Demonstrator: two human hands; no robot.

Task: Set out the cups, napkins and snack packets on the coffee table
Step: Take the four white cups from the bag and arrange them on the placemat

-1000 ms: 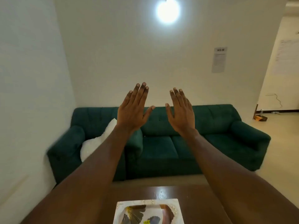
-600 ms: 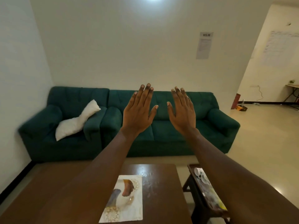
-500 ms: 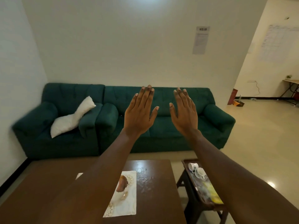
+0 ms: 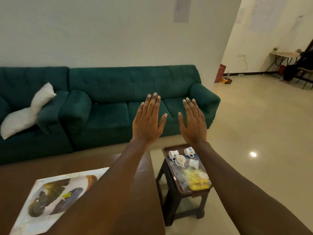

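cups point(image 4: 180, 160), likely packets point(image 4: 197, 181) on tray point(image 4: 176, 146), beside table point(image 4: 145, 168)

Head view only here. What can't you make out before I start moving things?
Head view:
- Napkins: none plainly seen; the clear sheet on the tray by the cups is too blurred to name.
- Snack packets: number too blurred to count.
- Coffee table and mat: partly hidden by the left forearm, cut by the bottom edge.
- Wall notice: text blurred.

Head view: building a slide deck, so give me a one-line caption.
Left hand and right hand held open; cups and yellow snack packets sit on a tray beside the coffee table.
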